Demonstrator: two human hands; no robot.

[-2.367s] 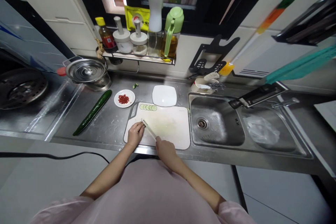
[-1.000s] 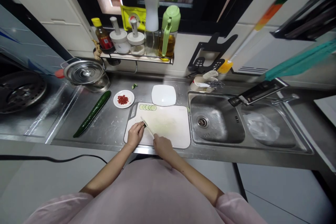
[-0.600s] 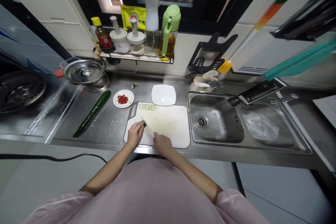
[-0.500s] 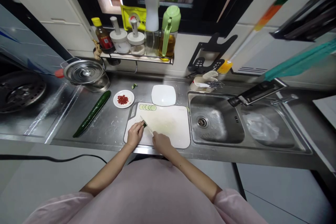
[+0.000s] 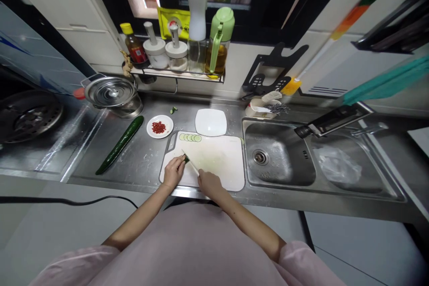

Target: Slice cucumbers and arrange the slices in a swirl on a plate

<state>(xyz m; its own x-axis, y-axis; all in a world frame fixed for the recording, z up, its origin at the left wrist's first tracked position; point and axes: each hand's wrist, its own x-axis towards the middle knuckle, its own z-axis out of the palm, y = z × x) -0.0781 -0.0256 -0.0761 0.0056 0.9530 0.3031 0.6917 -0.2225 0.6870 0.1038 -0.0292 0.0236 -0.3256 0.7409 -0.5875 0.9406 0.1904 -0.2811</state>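
Observation:
My right hand (image 5: 209,183) is closed round the handle of a knife (image 5: 192,164), its blade slanting up and left across the white cutting board (image 5: 228,156). My left hand (image 5: 174,172) holds a short piece of cucumber (image 5: 186,159) down on the board, fingers curled over most of it. The blade lies right beside that piece; whether it touches I cannot tell. A row of several pale cucumber slices (image 5: 190,137) overlaps along the board's upper left edge. A whole dark green cucumber (image 5: 120,144) lies on the steel counter to the left.
Behind the board are a white plate (image 5: 211,122), a small plate (image 5: 150,132) of chopped red pieces and cucumber scraps (image 5: 173,110). A lidded pot (image 5: 129,106) stands at back left. A sink (image 5: 281,174) borders the board's right. Bottles fill the rack (image 5: 181,74) above.
The whole view has shifted slightly to the right. Both hands, the knife and the cucumber piece stay in nearly the same places on the board.

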